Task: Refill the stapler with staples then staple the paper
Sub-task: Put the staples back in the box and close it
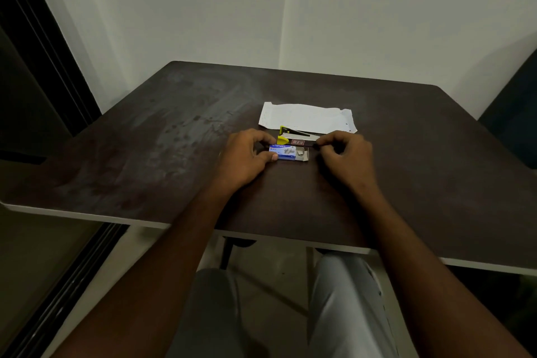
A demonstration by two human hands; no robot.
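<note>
A small blue staple box (pixel 284 152) lies on the dark table (pixel 174 131), its right end flap open with grey staples (pixel 302 152) showing. My left hand (pixel 247 155) grips the box's left end between thumb and fingers. Just behind the box lies the yellow and silver stapler (pixel 293 140), swung open. My right hand (pixel 344 154) pinches its fingertips together at the stapler's right end; what it pinches is too small to tell. A folded white paper (pixel 308 118) lies flat behind the stapler.
The table's near edge (pixel 261 234) runs above my knees. A dark chair (pixel 514 113) stands at the far right. A white wall rises behind the table, and a dark frame runs along the left.
</note>
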